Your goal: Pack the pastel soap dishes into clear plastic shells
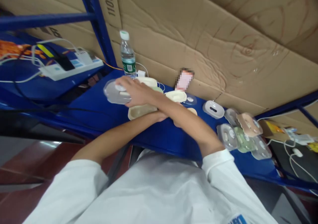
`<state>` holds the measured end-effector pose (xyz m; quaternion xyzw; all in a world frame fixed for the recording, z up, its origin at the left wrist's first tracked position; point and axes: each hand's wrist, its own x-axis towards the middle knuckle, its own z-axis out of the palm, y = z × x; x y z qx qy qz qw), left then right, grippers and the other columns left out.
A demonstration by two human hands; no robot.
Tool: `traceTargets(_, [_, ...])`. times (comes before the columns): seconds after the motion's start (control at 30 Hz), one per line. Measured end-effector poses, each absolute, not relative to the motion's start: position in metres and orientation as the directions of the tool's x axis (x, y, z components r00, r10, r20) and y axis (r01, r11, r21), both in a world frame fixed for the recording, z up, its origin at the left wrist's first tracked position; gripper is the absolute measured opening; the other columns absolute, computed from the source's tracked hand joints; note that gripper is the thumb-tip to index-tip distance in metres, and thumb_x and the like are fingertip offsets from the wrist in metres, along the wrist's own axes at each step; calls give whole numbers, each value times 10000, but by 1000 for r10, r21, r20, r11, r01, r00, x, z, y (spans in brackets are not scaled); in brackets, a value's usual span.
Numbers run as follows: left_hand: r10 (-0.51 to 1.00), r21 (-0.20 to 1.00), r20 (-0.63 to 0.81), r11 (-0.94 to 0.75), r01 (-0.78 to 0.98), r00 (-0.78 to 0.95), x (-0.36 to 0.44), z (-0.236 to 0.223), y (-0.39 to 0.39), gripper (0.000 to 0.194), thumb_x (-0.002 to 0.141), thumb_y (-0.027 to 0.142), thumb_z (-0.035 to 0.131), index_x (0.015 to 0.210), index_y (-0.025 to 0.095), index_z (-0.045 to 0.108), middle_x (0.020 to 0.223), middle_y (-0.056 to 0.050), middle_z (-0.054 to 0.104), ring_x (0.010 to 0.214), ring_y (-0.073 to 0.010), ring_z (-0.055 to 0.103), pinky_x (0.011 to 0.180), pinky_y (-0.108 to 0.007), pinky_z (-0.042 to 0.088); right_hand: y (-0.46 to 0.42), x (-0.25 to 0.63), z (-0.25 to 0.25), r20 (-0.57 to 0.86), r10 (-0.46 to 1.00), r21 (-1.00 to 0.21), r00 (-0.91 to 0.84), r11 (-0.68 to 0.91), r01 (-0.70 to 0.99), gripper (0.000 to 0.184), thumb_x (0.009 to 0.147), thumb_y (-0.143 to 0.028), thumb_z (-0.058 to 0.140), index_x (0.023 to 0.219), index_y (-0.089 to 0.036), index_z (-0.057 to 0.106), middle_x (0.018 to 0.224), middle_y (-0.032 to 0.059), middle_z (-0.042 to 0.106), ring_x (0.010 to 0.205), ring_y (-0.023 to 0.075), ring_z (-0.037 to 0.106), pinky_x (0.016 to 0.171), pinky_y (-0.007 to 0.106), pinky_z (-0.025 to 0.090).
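Observation:
My arms cross over a blue shelf (99, 114). My right hand (135, 91) reaches far left and grips a clear oval plastic lid (114, 94) at its right edge, just in front of a water bottle (128, 56). My left forearm runs under the right one, and my left hand (161, 115) is mostly hidden beneath it, so its fingers do not show. A beige oval tray (140, 111) lies just under my right wrist. Cream oval shells (176, 96) lie behind my arms.
A white oval case (213, 109) and a cluster of clear, green and pink cases (244, 134) sit to the right. A power strip with cables (74, 65) lies on the left shelf. A cardboard wall (211, 42) backs the shelf, with a blue upright post (98, 22).

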<state>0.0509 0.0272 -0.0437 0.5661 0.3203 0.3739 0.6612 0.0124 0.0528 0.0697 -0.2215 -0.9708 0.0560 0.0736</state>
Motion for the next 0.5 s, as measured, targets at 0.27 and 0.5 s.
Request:
traceTargets(0.27, [747,991,89,-130,12,659,56,-67,53,604,793,481,918,1229,187,622,885,-18,727,784,-204,727,709,-302,549,55,-61,11,9,451,-101,-892,888,448,857,901,-365,894,1602,-241,417,1718,147,415,1510,405,472,1172,654,471])
traceTargets(0.5, [794,895,187,-380,232,578,59,-51,34,418,1024,435,718,1340,170,650,1249,-102,719,1064,-240,726,918,-422,629,0,39,39,269,355,18,-895,928,373,601,1116,-502,554,1662,-300,404,1807,17,315,1676,219,236,1357,478,261])
